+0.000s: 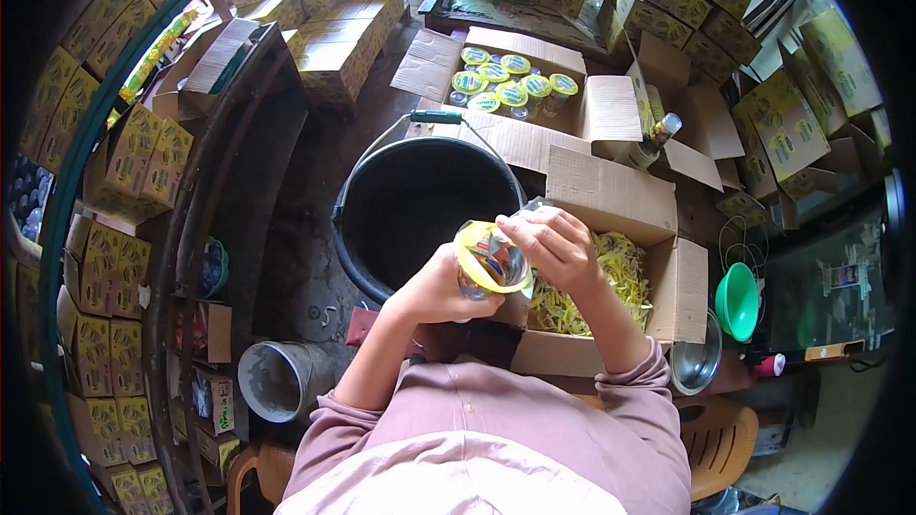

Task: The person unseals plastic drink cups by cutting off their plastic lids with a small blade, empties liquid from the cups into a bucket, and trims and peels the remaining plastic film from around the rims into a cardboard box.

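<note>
My left hand (436,288) is wrapped around a clear plastic jar (469,282), tilted so that its mouth faces up towards me. A yellow printed band (467,242) runs round the jar's rim, and small coloured packets show inside. My right hand (555,242) is closed at the far right side of the rim, thumb and fingers pinched. Something clear and shiny shows just above those fingers; what they grip cannot be made out. Below my right forearm, a cardboard box (689,288) holds a heap of yellow printed strips (611,277).
A black bucket (355,267) with a raised handle stands just beyond my hands. Behind it, an open carton (534,46) holds several yellow-lidded jars (511,92). A green bowl (737,300) stands right, a white bucket (272,381) left. Stacked cartons (119,267) line the sides.
</note>
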Demonstrator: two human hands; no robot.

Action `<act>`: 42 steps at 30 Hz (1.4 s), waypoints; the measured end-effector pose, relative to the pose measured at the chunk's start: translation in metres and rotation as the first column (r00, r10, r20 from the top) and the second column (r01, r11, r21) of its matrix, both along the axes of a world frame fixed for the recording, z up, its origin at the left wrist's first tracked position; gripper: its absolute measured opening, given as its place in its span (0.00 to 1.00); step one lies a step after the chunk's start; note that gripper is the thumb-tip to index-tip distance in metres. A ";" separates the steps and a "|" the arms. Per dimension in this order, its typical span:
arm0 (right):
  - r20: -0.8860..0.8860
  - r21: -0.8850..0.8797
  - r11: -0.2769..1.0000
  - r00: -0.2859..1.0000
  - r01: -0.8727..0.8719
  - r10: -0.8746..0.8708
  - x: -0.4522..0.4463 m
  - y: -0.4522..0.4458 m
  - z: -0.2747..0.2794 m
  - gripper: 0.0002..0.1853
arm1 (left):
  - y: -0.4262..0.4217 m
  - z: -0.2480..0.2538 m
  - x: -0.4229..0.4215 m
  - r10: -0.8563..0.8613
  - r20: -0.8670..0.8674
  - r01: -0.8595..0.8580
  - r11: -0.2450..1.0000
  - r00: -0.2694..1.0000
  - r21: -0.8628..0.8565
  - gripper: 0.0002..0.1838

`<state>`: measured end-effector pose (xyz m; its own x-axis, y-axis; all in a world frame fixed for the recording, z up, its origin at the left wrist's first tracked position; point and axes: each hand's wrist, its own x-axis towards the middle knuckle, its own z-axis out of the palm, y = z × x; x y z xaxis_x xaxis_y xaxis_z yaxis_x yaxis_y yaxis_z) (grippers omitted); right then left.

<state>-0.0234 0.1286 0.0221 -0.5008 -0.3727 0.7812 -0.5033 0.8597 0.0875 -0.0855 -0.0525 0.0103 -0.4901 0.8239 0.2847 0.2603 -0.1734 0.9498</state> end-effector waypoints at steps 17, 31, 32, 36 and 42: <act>-0.019 -0.072 0.991 0.994 -0.110 0.109 -0.002 -0.012 0.002 0.13 | 0.005 -0.033 -0.023 -0.748 0.619 0.643 0.600 0.240 0.476 0.29; 0.100 0.054 0.990 0.986 0.130 -0.135 -0.012 0.001 -0.019 0.13 | 0.005 -0.009 -0.002 0.444 -0.300 -0.483 0.873 0.844 -0.067 0.29; 0.105 0.057 0.991 0.986 0.124 -0.130 -0.012 0.001 -0.019 0.13 | 0.006 -0.010 0.001 0.458 -0.277 -0.493 0.867 0.845 -0.070 0.28; 0.110 0.057 0.994 0.989 0.098 -0.103 -0.007 0.003 -0.018 0.13 | 0.006 -0.009 0.002 0.463 -0.258 -0.482 0.876 0.848 -0.012 0.26; 0.020 0.037 0.996 0.997 0.079 -0.080 -0.004 0.003 -0.011 0.13 | 0.004 -0.010 -0.002 0.366 -0.254 -0.381 0.925 0.895 -0.011 0.24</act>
<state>-0.0274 0.1315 0.0106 -0.5463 -0.3588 0.7568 -0.4354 0.8936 0.1094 -0.0873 -0.0480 -0.0001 -0.6868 0.6127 0.3911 0.5185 0.0357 0.8543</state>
